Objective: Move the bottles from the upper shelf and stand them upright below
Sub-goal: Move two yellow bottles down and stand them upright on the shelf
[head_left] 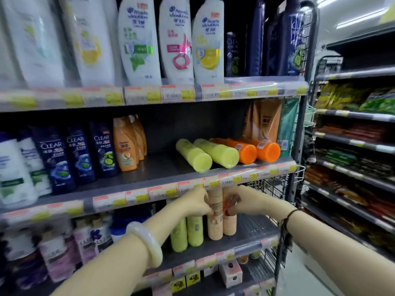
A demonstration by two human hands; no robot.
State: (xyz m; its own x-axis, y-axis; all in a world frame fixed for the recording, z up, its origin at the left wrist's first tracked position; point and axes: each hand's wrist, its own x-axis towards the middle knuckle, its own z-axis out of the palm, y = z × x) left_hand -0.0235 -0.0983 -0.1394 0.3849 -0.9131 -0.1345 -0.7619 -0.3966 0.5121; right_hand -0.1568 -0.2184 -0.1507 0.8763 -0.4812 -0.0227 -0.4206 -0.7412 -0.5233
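Observation:
Two yellow-green bottles (193, 154) and two orange bottles (245, 150) lie on their sides on the middle shelf (149, 169), caps toward me. On the shelf below (245, 233), two green bottles (187, 231) and two peach bottles (214, 221) stand upright. My left hand (197, 202) grips the left peach bottle near its middle. My right hand (243, 201) holds the right peach bottle (229, 225). Both bottles rest on the lower shelf. The price strip hides the tops of the peach bottles.
Dark blue shampoo bottles (74, 152) and orange ones (126, 144) stand at the left of the middle shelf. Orange refill pouches (265, 122) stand behind the lying bottles. A wire basket (269, 189) hangs at the right end. Purple jars (89, 242) sit at lower left.

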